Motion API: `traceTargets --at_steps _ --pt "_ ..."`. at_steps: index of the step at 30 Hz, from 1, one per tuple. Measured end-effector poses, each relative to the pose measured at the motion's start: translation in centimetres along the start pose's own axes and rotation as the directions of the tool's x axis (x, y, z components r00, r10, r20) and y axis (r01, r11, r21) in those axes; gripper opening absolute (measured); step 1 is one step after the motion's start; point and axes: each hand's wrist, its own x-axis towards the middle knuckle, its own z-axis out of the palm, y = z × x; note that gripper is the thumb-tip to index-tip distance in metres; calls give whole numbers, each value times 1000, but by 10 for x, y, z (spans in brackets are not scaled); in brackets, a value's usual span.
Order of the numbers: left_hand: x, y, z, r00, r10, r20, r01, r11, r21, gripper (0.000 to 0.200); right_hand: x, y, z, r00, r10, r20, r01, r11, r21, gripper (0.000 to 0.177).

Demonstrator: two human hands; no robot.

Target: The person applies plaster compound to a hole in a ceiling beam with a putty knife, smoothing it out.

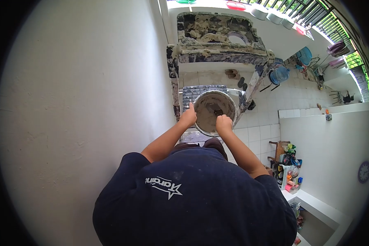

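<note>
Both fists, left hand (pixel 188 117) and right hand (pixel 224 123), clamp the rim of a caked bucket (pixel 209 108) atop a stepladder (pixel 173 74), apparently steadying it; lifting needs balance.

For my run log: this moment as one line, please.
left hand: grips rim of round grey plaster-smeared bucket | right hand: fist at near rim | below: spattered stepladder
</note>
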Motion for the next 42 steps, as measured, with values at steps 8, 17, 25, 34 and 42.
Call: traceTargets --at_steps 8,17,25,34,42 --pt "8 -8 -17 973 112 201 -14 899 -437 83 20 36 -24 907 -58 417 -33 978 208 35" --pt "31 -27 7 963 220 -158 -254 933 -254 32 13 35 -46 997 -13 71 -28 833 553 43" --pt "30 -22 6 964 185 -192 -234 930 -284 33 11 12 -54 955 234 183 -297 763 574 39" --pt "35 -24 8 972 141 -187 -210 879 -427 20 29 -63 -20 930 22 366 -231 811 538 44" --pt "32 -14 5 967 94 -235 -155 955 -254 27 29 -4 -62 752 -292 590 104 938 332 48"
